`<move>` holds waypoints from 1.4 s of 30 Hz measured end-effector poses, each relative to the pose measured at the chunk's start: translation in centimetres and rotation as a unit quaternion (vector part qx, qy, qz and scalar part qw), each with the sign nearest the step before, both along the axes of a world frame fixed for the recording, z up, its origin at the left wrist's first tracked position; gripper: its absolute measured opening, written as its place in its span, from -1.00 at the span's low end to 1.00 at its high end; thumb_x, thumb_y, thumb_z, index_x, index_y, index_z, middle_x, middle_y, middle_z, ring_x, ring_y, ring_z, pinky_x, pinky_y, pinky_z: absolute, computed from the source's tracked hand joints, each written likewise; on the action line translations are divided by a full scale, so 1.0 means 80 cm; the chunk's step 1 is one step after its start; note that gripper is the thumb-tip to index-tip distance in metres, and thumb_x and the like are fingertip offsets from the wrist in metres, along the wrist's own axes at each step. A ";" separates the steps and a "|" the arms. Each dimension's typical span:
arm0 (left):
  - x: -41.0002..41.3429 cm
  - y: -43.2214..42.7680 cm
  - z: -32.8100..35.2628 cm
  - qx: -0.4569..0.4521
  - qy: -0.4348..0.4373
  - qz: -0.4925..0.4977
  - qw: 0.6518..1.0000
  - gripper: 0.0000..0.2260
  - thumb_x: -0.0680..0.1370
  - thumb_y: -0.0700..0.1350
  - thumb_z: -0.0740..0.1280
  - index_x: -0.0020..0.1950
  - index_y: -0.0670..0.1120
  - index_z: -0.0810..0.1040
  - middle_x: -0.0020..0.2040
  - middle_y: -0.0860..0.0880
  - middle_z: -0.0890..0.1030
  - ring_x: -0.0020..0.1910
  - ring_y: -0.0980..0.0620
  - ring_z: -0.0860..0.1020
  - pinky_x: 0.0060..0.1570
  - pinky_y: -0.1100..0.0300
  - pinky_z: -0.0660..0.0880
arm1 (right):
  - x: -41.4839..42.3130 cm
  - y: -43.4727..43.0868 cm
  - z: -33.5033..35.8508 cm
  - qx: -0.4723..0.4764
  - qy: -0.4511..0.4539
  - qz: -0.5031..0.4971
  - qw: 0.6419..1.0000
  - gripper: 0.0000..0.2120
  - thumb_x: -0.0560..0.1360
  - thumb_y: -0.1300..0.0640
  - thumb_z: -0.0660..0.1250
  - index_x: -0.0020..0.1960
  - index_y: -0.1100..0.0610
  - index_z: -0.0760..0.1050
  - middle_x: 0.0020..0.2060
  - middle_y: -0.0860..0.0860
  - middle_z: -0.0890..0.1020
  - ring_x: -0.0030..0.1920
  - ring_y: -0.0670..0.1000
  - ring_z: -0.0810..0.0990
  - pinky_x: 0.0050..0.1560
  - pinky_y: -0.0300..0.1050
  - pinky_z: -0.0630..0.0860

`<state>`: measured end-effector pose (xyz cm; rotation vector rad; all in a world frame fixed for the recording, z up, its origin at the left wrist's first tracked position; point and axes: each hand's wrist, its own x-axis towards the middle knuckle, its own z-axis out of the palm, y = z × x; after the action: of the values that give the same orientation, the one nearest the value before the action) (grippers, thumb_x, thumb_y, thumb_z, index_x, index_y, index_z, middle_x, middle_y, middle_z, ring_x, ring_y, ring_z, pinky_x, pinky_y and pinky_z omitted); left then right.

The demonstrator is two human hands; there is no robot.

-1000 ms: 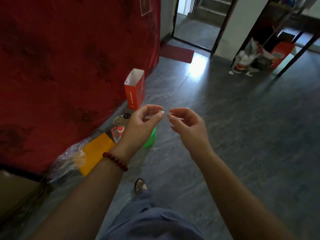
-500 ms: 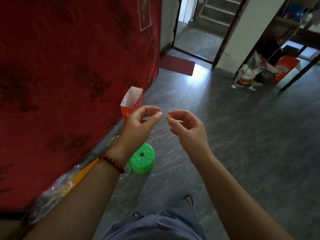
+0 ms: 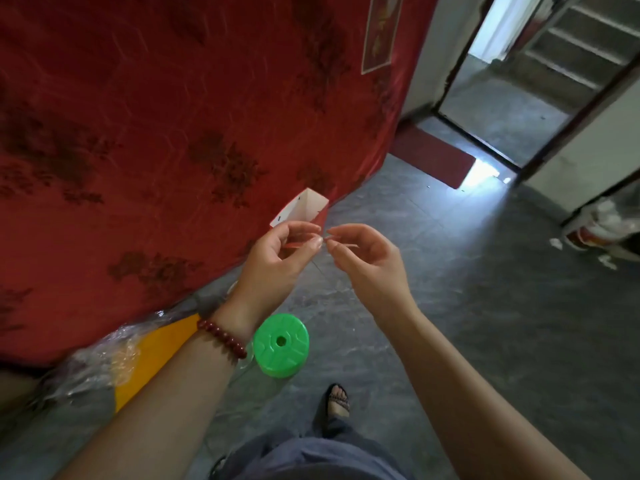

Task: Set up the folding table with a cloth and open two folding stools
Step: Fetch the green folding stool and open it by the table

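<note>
Closer now to the red cloth (image 3: 156, 133) hanging at the left, the person has a sandalled foot (image 3: 337, 400) forward on the floor. Both hands stay raised, the left hand (image 3: 273, 258) and right hand (image 3: 367, 261) nearly fingertip to fingertip, pinching a thin sliver (image 3: 347, 244) between thumbs and forefingers, other fingers loosely curled.

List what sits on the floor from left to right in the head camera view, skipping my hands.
yellow sheet → green plastic disc → sandalled foot → red doormat → blurred white clutter at the right edge
</note>
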<state>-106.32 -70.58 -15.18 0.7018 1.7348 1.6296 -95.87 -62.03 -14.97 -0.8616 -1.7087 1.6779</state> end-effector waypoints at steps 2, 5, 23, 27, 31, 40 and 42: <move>-0.002 0.023 -0.007 -0.004 0.000 0.034 0.999 -0.88 0.53 -0.20 0.34 0.04 -0.09 0.58 -0.06 0.01 0.63 -0.08 0.14 0.57 -0.16 0.39 0.47 | -0.010 0.032 -0.009 -0.009 -0.002 0.029 1.000 -0.88 0.45 0.30 0.39 -0.10 0.10 0.59 -0.21 -0.02 0.66 -0.26 -0.16 0.59 -0.24 -0.31 0.48; -0.006 0.040 -0.016 -0.009 -0.006 0.070 0.997 -0.89 0.52 -0.23 0.34 0.01 -0.08 0.57 -0.11 0.04 0.62 -0.13 0.20 0.57 -0.20 0.42 0.48 | -0.028 0.062 -0.025 -0.016 -0.017 0.076 0.997 -0.88 0.45 0.27 0.41 -0.10 0.06 0.60 -0.16 0.02 0.68 -0.20 -0.10 0.61 -0.17 -0.25 0.49; -0.072 0.002 -0.121 -0.160 0.061 0.104 0.980 -0.82 0.48 -0.22 0.40 -0.01 0.04 0.56 -0.11 0.11 0.62 -0.13 0.25 0.57 -0.04 0.36 0.47 | -0.102 0.070 -0.148 0.004 -0.161 0.223 0.961 -0.80 0.46 0.27 0.37 -0.06 -0.03 0.58 -0.14 -0.17 0.65 -0.11 -0.21 0.61 -0.12 -0.44 0.49; -0.088 0.001 -0.177 -0.183 0.073 0.062 0.979 -0.85 0.49 -0.17 0.40 0.03 -0.01 0.56 -0.08 0.11 0.61 -0.08 0.22 0.58 0.00 0.34 0.49 | -0.113 0.065 -0.211 -0.001 -0.200 0.229 0.953 -0.84 0.46 0.27 0.37 -0.04 0.04 0.60 -0.13 -0.15 0.66 -0.09 -0.17 0.62 -0.10 -0.43 0.49; -0.095 -0.005 -0.264 -0.209 0.037 0.066 0.975 -0.88 0.51 -0.17 0.37 0.02 0.00 0.57 -0.07 0.09 0.63 -0.07 0.21 0.58 -0.04 0.40 0.47 | -0.125 0.055 -0.285 0.001 -0.225 0.244 0.943 -0.86 0.47 0.30 0.36 -0.04 0.11 0.60 -0.12 -0.09 0.64 -0.14 -0.19 0.58 -0.28 -0.50 0.44; -0.105 -0.008 -0.462 -0.300 0.085 -0.001 0.950 -0.81 0.45 -0.23 0.38 0.00 0.01 0.56 -0.14 0.08 0.61 -0.10 0.11 0.59 0.00 0.06 0.54 | -0.152 0.054 -0.480 0.064 -0.322 0.284 0.901 -0.78 0.42 0.30 0.34 -0.04 0.04 0.61 -0.10 -0.11 0.65 -0.13 -0.14 0.55 -0.32 -0.57 0.37; -0.104 -0.005 -0.504 -0.312 0.094 -0.017 0.945 -0.80 0.43 -0.24 0.39 0.01 -0.02 0.56 -0.15 0.09 0.58 -0.10 0.07 0.59 0.00 0.03 0.53 | -0.154 0.058 -0.526 0.067 -0.337 0.294 0.892 -0.79 0.42 0.28 0.34 -0.03 0.04 0.61 -0.09 -0.10 0.66 -0.16 -0.15 0.55 -0.27 -0.54 0.38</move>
<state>-114.67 -71.01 -55.47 0.5774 2.2015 0.9123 -108.17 -57.40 -57.06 -0.9954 -2.7500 1.6877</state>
